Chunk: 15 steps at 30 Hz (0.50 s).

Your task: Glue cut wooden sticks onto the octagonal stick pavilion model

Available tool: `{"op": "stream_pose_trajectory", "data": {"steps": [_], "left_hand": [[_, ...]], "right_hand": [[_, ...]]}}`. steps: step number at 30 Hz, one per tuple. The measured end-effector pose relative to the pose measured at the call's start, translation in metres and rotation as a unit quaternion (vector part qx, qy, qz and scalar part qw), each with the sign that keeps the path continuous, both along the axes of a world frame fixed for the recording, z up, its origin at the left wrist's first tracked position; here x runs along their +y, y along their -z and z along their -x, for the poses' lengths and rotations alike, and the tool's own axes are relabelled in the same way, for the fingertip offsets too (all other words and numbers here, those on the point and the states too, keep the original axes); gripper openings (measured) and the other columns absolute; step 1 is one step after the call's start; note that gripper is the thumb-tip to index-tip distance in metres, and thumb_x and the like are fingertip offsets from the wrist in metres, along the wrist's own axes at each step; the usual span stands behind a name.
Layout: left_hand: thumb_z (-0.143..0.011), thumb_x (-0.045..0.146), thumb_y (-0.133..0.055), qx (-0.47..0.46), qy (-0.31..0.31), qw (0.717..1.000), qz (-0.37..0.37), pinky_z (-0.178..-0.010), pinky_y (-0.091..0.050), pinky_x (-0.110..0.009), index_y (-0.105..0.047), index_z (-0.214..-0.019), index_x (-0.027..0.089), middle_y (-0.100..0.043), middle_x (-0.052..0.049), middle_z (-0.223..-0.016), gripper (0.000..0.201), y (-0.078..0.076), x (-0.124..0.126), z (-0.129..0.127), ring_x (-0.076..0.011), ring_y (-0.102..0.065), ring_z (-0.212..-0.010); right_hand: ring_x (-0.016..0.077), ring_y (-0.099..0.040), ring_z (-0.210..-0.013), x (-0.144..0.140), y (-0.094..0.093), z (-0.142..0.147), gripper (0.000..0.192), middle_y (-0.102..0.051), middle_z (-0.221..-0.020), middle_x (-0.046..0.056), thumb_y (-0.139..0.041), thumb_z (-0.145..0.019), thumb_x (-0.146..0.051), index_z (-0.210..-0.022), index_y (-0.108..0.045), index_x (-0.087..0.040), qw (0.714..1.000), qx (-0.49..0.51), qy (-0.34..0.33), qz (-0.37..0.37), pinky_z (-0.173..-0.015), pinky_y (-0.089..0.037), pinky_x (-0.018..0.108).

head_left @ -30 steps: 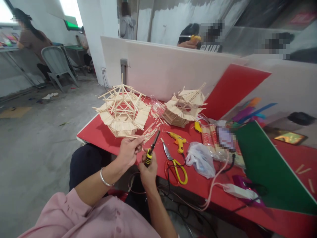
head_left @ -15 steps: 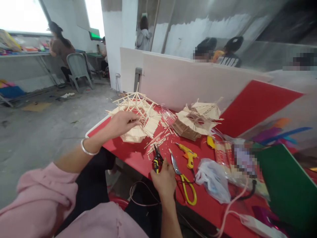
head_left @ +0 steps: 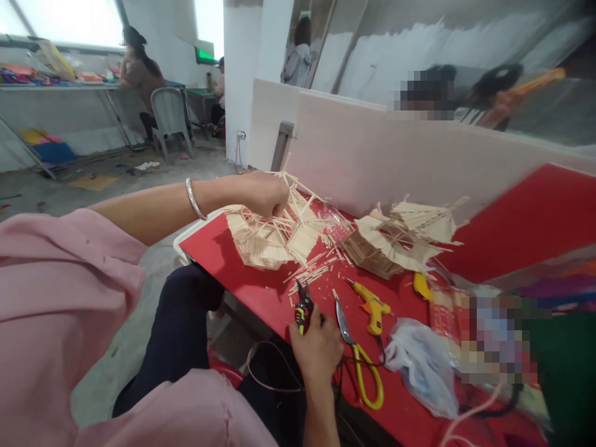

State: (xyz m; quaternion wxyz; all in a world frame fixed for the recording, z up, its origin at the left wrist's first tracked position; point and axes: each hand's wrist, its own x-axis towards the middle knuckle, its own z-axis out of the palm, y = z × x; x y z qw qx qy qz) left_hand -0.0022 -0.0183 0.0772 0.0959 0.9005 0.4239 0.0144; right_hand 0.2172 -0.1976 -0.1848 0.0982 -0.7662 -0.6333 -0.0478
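Reaching out over the red table (head_left: pixel 242 292), left hand (head_left: pixel 265 194) curled around the upper spokes of the nearer stick-built roof model (head_left: pixel 272 233), fingers closed on the thin sticks at its peak, silver bangle (head_left: pixel 195 198) on the wrist, pink sleeve (head_left: pixel 60 292) pushed back at the elbow. Resting at the near table edge, right hand (head_left: pixel 319 347) wrapped around the yellow-and-black handles of small cutting pliers (head_left: pixel 303 307), blades parted and pointing away toward the model. Well apart, the two hands, one high on the model, one low by the edge.

Sitting at the left end of the table, that model, tilted, with loose cut sticks (head_left: pixel 310 276) scattered just beside it, between it and the pliers. Standing farther right, a second stick model (head_left: pixel 400 239), near the white partition (head_left: pixel 372 155). Lying just right of the pliers hand, yellow-handled scissors (head_left: pixel 358 354); beyond them a yellow glue gun (head_left: pixel 372 305); then a crumpled clear plastic bag (head_left: pixel 419 366). Leaning against the partition, a red board (head_left: pixel 521 217). Sitting in the background at left, a person on a grey chair (head_left: pixel 170 118) by a long bench; other people beyond the partition.
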Motion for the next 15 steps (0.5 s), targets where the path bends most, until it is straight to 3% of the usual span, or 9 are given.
{"op": "stream_pose_trajectory", "data": {"steps": [7, 15], "left_hand": [[-0.057, 0.002, -0.061, 0.017, -0.007, 0.999, -0.037, -0.061, -0.015, -0.035, -0.056, -0.041, 0.017, -0.042, -0.001, -0.045, 0.023, 0.0030, 0.0007, 0.0033, -0.0138, -0.034, -0.055], [-0.057, 0.005, -0.064, -0.063, -0.018, 0.998, 0.013, -0.061, -0.017, -0.032, -0.063, -0.044, 0.020, -0.046, 0.002, -0.045, 0.020, 0.0036, 0.0039, 0.0097, -0.0121, -0.037, -0.054]], "right_hand": [[0.0342, -0.060, -0.103, 0.0011, 0.0104, -0.0005, 0.055, -0.063, -0.119, 0.021, -0.052, -0.088, -0.046, -0.129, -0.064, -0.011, 0.999, -0.017, -0.010, -0.041, -0.076, -0.043, 0.041], [0.0326, -0.058, -0.109, 0.0069, 0.0066, 0.0062, 0.049, -0.062, -0.124, 0.021, -0.047, -0.090, -0.041, -0.125, -0.066, -0.011, 0.993, 0.029, -0.042, -0.103, -0.087, -0.042, 0.042]]}}
